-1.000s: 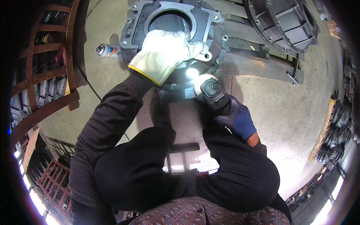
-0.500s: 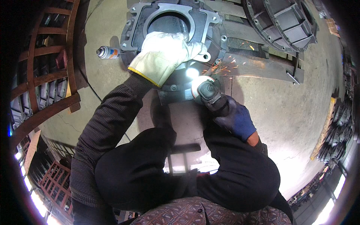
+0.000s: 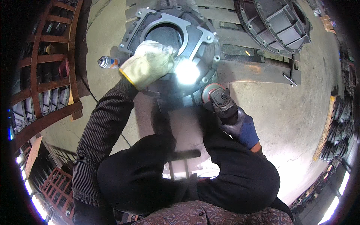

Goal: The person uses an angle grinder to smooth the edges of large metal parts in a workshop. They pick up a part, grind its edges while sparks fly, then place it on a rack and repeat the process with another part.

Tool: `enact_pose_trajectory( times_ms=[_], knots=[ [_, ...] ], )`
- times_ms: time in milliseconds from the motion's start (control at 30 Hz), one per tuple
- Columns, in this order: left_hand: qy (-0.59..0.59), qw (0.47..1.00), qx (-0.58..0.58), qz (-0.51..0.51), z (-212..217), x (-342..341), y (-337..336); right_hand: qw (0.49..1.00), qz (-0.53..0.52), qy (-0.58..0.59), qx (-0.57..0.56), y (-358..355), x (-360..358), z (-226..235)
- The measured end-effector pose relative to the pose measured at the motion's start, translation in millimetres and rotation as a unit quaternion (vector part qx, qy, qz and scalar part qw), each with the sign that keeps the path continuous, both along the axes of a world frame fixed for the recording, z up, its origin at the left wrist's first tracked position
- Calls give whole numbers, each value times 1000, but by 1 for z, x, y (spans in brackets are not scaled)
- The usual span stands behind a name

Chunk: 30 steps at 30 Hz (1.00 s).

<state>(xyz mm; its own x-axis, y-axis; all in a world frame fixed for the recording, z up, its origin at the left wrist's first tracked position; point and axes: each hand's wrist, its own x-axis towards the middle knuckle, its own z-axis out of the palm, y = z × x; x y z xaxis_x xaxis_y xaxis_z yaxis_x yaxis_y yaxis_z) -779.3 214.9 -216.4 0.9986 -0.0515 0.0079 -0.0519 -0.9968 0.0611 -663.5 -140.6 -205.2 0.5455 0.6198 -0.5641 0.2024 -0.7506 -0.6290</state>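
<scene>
A grey cast metal housing (image 3: pixel 202 48) with a round bore and bright machined faces lies on wooden slats ahead of me. My left hand (image 3: pixel 150 62), in a white work glove with yellow trim, has its fingers curled over the near edge of the bore. Closed around the body of an angle grinder (image 3: pixel 221 99) is my right hand (image 3: pixel 240 125), in a dark blue glove. The grinder's disc (image 3: pixel 210 92) stands just off the housing's near right rim, and no sparks show. A bright light spot on the housing hides part of its near face.
A second ribbed housing (image 3: pixel 275 26) rests on the pallet (image 3: pixel 247 71) at the far right. To the left, a spray can (image 3: pixel 108 62) lies on the floor beside a brown metal rack (image 3: pixel 41 60). Several stacked dark parts (image 3: pixel 339 131) line the right side.
The housing has turned clockwise, with my left hand moving left and nearer along with it. My right hand has drawn the grinder right and back from the rim, and the sparks have stopped.
</scene>
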Motion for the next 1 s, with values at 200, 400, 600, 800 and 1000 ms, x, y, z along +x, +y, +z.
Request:
enact_pose_trajectory(
  times_ms=[200,400,600,800,1000],
  knots=[
    [8,997,-51,61,-10,10,-2,1000,23,-7,20,9,-4,8],
    [-169,984,7,61,-52,-11,-20,998,55,24,-32,16,1,-7],
    [29,987,-59,145,-56,-25,-18,996,88,1,-9,10,6,-30],
    [32,988,-31,151,-70,-27,-17,993,115,-38,-10,6,7,-42],
    [23,995,-9,92,-59,-25,-15,994,99,-11,-38,12,7,-36]
  ],
)
